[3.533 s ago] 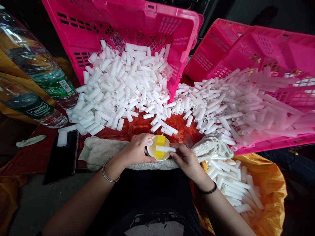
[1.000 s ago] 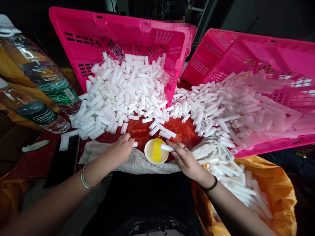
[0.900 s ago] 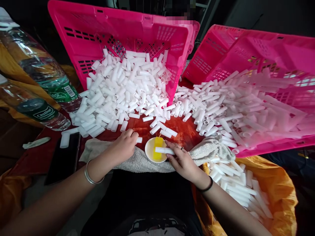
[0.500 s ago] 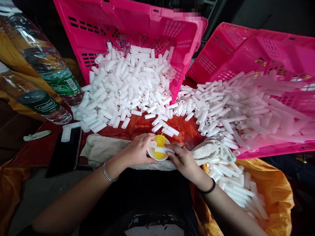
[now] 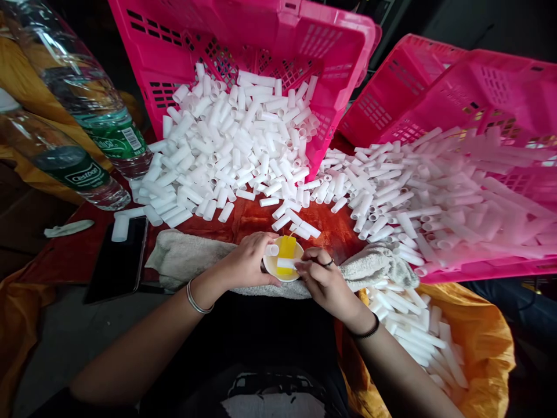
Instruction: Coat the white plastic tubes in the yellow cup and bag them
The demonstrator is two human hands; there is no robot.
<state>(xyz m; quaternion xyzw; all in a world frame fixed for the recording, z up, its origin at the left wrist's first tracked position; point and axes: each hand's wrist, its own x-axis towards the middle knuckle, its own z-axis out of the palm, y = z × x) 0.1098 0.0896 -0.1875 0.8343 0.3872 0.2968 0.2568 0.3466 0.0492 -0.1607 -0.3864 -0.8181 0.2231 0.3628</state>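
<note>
In front of my body stands a small white bowl (image 5: 270,269) with a flat yellow piece (image 5: 286,248) in it. My left hand (image 5: 248,262) is curled at the bowl's left side, shut on a short, wide white tube (image 5: 271,249) that pokes out over the rim. Whether this hand also bears on the bowl, I cannot tell. Pinched in the fingers of my right hand (image 5: 321,276) is a thinner white tube (image 5: 285,263), lying level across the bowl over the yellow piece. My fingertips hide its right end.
A grey towel (image 5: 187,255) lies along the table's front edge. Pink crates (image 5: 331,110) spill heaps of white tubes (image 5: 235,139). Water bottles (image 5: 117,139) and a phone (image 5: 119,261) are left; an orange sack (image 5: 487,337) of longer tubes sits right.
The right hand's fingers have curled further around the thinner tube's end, and less of that tube shows. My left hand keeps its grip. The whole view has shifted slightly.
</note>
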